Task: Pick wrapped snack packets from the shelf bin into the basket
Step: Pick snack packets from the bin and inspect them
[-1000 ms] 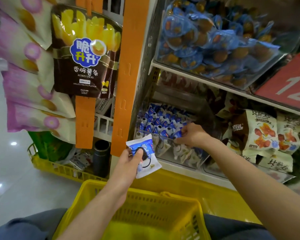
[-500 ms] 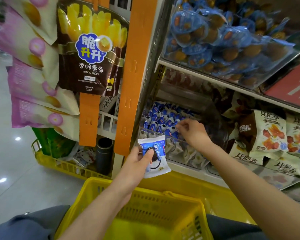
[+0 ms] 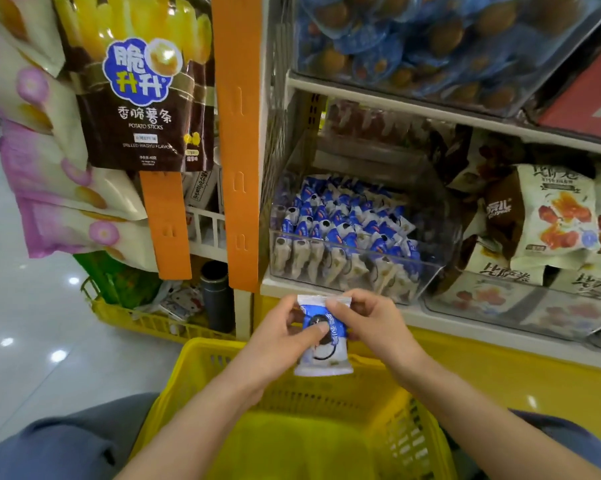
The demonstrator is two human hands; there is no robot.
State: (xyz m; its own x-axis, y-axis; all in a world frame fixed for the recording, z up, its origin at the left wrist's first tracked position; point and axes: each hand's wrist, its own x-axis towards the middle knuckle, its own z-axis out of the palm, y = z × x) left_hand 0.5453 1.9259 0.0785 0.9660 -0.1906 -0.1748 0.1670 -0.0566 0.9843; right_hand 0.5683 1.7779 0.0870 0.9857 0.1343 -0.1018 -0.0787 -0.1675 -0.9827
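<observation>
Left hand [image 3: 281, 337] and right hand [image 3: 375, 327] both pinch one blue-white snack packet [image 3: 323, 355], long axis upright, just above far rim of yellow basket [image 3: 209, 375], which lies straight below, shelf bin [image 3: 361, 268] behind.

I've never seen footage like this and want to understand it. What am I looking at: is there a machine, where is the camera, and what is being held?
There is no machine here. A person wears one wide-angle camera on the head, looking forward and down, so you see their own two bare arms from above. The single picture is that view. The left hand and the right hand together pinch one blue-and-white snack packet just above a yellow basket. On the shelf behind them stands a clear bin filled with matching packets. Larger snack bags lie on the shelf to its right.
</observation>
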